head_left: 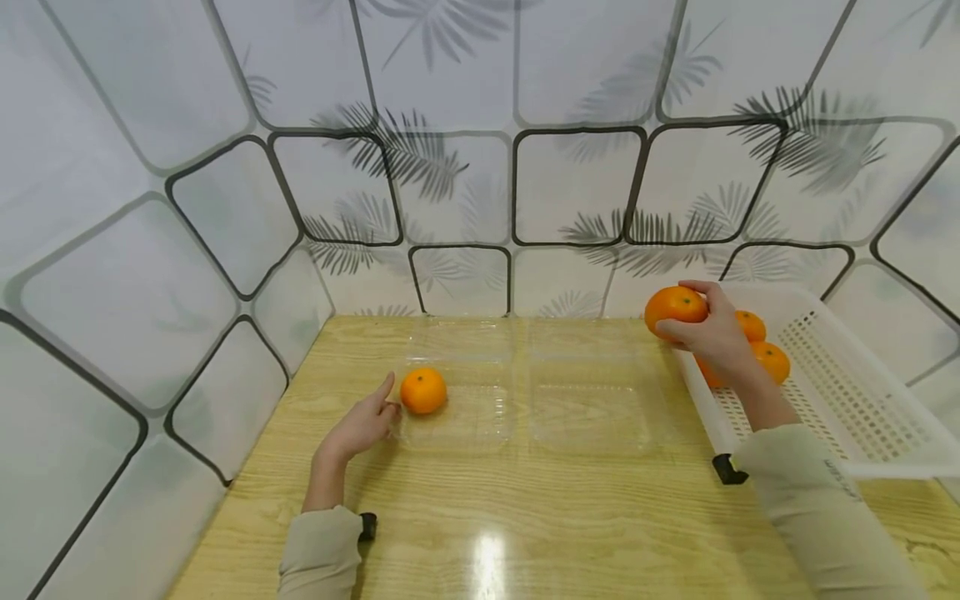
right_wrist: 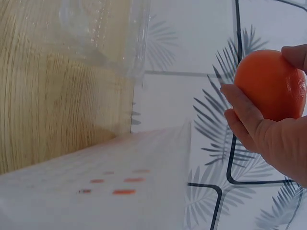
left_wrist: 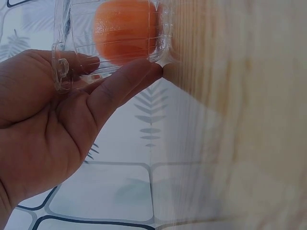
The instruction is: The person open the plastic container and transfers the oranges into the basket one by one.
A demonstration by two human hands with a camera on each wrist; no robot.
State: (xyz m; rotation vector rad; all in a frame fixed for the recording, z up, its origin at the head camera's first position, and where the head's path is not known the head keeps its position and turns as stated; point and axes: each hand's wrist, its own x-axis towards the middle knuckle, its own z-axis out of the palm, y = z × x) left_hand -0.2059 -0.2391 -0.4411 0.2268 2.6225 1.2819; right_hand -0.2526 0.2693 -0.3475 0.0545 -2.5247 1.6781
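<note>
My right hand (head_left: 712, 329) grips an orange mandarin (head_left: 675, 307) between thumb and fingers, raised over the left rim of a white perforated basket (head_left: 847, 392). The right wrist view shows that mandarin (right_wrist: 271, 85) in the fingers, above the blurred basket wall (right_wrist: 96, 201). At the left, my left hand (head_left: 363, 427) pinches the left edge of a clear plastic container (head_left: 476, 417). Another mandarin (head_left: 423, 391) sits inside that container. From the left wrist, the thumb and fingers of the left hand (left_wrist: 62, 110) lie on either side of the container wall (left_wrist: 62, 67).
A second clear container (head_left: 588, 417) lies on the wooden table (head_left: 480, 500), right of the first. Several mandarins (head_left: 771, 362) rest in the basket's left part. A patterned curtain (head_left: 465, 192) stands close behind the table and along its left side.
</note>
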